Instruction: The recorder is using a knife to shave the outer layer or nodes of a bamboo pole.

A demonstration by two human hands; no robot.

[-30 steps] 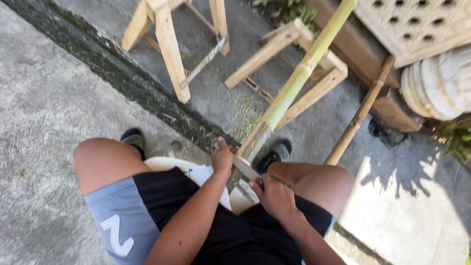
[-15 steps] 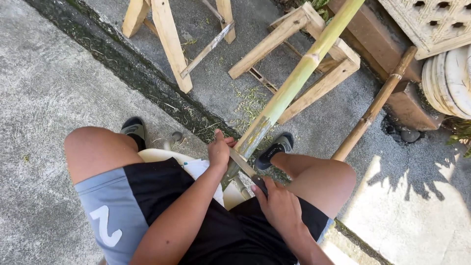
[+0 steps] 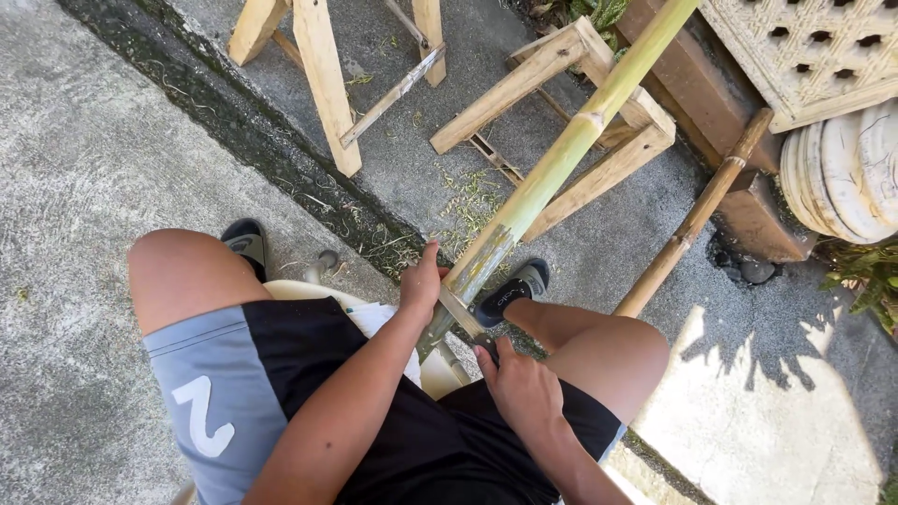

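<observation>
Concrete ground (image 3: 84, 187) fills the left of the frame, crossed by a dark, mossy drain channel (image 3: 253, 140) running from the upper left down toward the centre. Head view, looking down: the person sits on a pale stool (image 3: 299, 290), knees spread, black-and-grey shorts (image 3: 281, 393) low in the frame, dark shoes planted near the channel. A long green bamboo pole (image 3: 561, 159) slants from the upper right down to the centre, its lower end between the knees. The left hand (image 3: 421, 285) wraps closed around the pole near that lower end. The right hand (image 3: 524, 393), just below it, is closed on the handle of a knife (image 3: 465, 316), whose blade lies against the pole's stripped, pale end. Behind, wooden trestles (image 3: 318, 84) stand at the top, the pole passing over one. A thinner brown bamboo stick (image 3: 697, 215) leans at right, near a patterned concrete block (image 3: 804, 51).
</observation>
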